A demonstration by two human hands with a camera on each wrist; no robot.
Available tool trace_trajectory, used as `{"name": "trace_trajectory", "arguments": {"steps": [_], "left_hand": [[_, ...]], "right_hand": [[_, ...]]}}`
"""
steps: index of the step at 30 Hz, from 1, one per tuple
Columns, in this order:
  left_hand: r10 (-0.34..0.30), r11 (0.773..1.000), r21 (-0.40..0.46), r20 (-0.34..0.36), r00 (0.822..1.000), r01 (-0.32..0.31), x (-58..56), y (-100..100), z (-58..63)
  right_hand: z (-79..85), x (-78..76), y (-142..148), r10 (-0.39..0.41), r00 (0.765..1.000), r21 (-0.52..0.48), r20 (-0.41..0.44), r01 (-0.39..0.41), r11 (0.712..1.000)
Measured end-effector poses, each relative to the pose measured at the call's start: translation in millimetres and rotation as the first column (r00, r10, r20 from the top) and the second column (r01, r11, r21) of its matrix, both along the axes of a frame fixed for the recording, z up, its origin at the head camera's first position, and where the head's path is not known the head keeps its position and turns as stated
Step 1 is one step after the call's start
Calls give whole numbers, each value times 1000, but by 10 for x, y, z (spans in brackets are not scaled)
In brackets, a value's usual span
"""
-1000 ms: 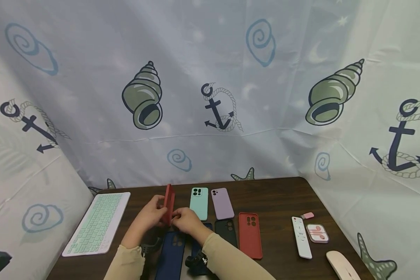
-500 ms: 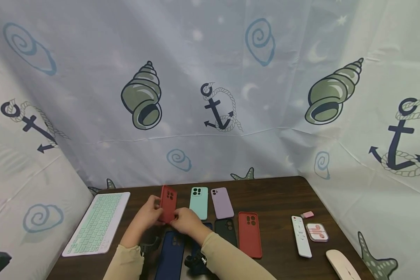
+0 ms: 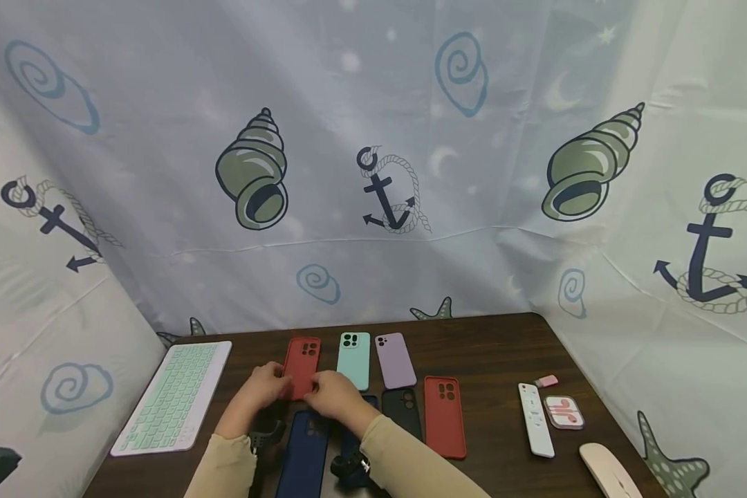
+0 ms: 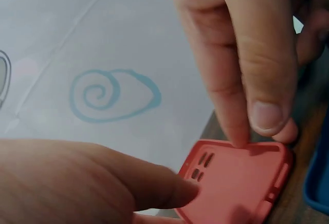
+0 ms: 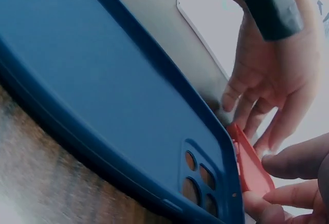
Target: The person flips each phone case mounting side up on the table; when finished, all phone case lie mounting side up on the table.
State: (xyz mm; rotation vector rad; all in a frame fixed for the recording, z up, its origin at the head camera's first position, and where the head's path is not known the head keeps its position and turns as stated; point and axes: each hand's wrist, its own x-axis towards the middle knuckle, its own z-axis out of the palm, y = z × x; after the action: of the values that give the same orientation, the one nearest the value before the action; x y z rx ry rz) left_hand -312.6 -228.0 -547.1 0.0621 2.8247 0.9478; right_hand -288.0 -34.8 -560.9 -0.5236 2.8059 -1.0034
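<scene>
In the head view a red phone case (image 3: 301, 360) lies low over the back left of the table, its camera cutouts at the far end. At its left edge, my left hand (image 3: 260, 393) pinches it; the thumb (image 4: 177, 190) lies over the hollow inside in the left wrist view. My right hand (image 3: 336, 395) holds the opposite edge, its thumb and fingers at the rim. Seen from the right wrist, the red case (image 5: 253, 165) shows partly behind a dark blue phone case (image 5: 118, 80), which lies nearer the body.
A keyboard (image 3: 171, 394) stands left. Right of the hands lie mint (image 3: 355, 366), lilac (image 3: 396, 363), black (image 3: 401, 409) and another red case (image 3: 445, 418). Farther right are a remote (image 3: 537, 418), earphones in a box (image 3: 564, 413), a pink stick (image 3: 546, 381) and a mouse (image 3: 606, 470).
The red case has turned from standing on edge to facing up, and has come down toward the table. Both hands have stayed at its edges, the left slightly lower.
</scene>
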Motion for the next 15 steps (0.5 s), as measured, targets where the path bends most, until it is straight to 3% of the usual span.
{"name": "trace_trajectory", "arguments": {"steps": [4, 9, 12, 15], "left_hand": [[-1, 1000, -5, 41, 999, 1, -5, 9, -18], [3, 1000, -3, 26, 1000, -3, -17, 22, -21], [14, 998, -65, 9, 1000, -14, 2, 26, -35], [34, 988, -149, -59, 998, -43, 28, 45, -39]], "right_hand": [[-25, 14, 15, 29, 1000, -38, 7, -28, 999], [-33, 9, 33, 19, 1000, -54, 10, -19, 998], [-38, 13, 49, 16, 1000, -80, 25, -14, 997], [-42, 19, 71, 19, 1000, -116, 23, -16, 993]]}}
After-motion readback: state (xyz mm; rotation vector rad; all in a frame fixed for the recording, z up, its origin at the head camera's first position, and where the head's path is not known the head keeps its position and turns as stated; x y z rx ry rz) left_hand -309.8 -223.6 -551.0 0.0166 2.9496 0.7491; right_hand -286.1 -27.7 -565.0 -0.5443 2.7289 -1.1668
